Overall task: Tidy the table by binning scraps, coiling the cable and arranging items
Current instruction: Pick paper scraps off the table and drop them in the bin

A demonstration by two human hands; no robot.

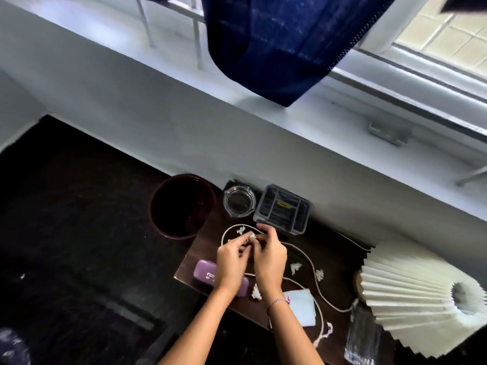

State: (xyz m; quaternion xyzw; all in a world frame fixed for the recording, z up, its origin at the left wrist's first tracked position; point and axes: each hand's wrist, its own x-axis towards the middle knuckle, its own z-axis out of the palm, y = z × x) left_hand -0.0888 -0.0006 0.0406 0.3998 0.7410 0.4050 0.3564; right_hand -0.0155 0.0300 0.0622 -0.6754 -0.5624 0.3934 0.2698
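Observation:
My left hand and my right hand meet over the middle of the small dark table, both pinching a white paper scrap. More crumpled scraps lie about: one inside the cable's loop, two right of my hands, one by my right wrist. A white cable snakes loosely across the table toward the lamp. A dark red bin stands on the floor left of the table.
At the table's back stand a glass ashtray and a grey organiser tray. A purple case lies under my left wrist, a white paper sheet near the front. A pleated white lamp fills the right end, with a clear bag beside it.

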